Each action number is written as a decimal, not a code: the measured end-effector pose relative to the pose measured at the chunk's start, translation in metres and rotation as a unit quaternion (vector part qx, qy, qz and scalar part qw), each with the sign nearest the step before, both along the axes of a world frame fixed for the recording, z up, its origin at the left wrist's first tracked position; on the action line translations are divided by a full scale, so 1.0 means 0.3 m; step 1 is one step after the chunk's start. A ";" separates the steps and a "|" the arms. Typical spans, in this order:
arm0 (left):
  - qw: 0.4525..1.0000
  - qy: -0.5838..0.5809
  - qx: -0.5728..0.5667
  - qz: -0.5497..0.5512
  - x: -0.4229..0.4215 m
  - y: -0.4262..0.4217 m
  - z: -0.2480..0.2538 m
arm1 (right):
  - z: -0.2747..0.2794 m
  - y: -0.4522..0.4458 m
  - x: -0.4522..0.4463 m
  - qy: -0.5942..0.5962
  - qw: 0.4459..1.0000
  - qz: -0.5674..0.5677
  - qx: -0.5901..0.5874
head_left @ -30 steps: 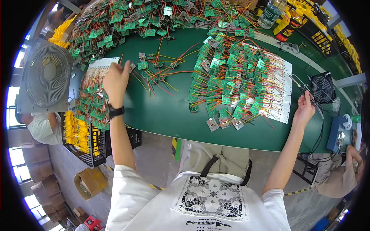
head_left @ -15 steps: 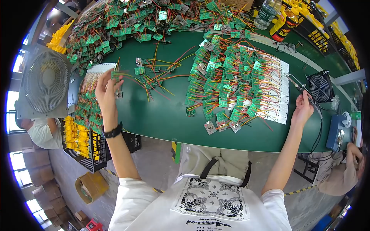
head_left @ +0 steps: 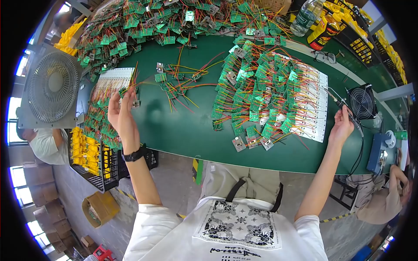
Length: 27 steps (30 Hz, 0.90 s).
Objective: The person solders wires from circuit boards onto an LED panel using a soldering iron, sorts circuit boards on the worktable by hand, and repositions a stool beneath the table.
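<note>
My left hand (head_left: 123,112) pinches a small green circuit board (head_left: 123,92) with thin wires, beside a white strip board (head_left: 114,75) whose wired green boards hang toward me. A grey switch piece shows just right of my fingertips. My right hand (head_left: 342,125) is closed on a soldering iron (head_left: 341,103), its tip pointing up and left toward a larger white board (head_left: 317,104). Rows of wired circuit boards (head_left: 254,93) lie along that board's left side. Between the two groups rests a small loose cluster of wired boards (head_left: 172,85).
A big heap of wired boards (head_left: 143,26) covers the back of the green table (head_left: 183,130). Fans stand at left (head_left: 54,87) and right (head_left: 362,103). Bottles (head_left: 307,18), glasses (head_left: 324,56) and a blue soldering station (head_left: 379,152) are at right. People sit at both sides.
My left hand has taken hold of a small wired board and brought it down beside the left strip board. My right hand has hardly moved and keeps the soldering iron.
</note>
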State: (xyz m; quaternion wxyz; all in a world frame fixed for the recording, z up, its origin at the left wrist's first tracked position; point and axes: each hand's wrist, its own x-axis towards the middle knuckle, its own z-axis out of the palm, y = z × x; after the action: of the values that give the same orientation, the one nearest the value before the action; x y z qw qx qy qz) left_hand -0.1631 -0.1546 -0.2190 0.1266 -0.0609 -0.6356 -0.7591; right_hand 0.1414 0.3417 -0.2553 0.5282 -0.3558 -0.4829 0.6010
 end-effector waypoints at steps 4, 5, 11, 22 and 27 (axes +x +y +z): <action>0.952 0.011 -0.282 0.122 -0.080 -0.036 -0.061 | -0.005 0.004 0.005 0.001 1.000 0.010 0.004; 0.952 0.012 -0.282 0.121 -0.075 -0.031 -0.056 | -0.006 0.004 0.004 0.002 1.000 0.010 0.003; 0.770 0.264 -0.549 0.190 0.016 0.100 0.010 | -0.010 0.009 0.007 -0.002 1.000 0.011 0.007; 0.899 0.056 -0.435 -0.001 -0.094 0.204 -0.016 | 0.002 0.000 0.000 -0.003 1.000 0.001 0.005; 0.973 0.069 -0.219 -0.030 -0.048 0.170 0.008 | 0.000 0.002 0.012 -0.002 1.000 0.017 -0.005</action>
State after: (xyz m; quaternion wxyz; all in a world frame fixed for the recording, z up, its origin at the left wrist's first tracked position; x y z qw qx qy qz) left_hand -0.1776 -0.1035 -0.2166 0.1304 -0.1584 -0.7742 -0.5988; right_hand 0.1450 0.3423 -0.2554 0.5151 -0.3512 -0.4872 0.6115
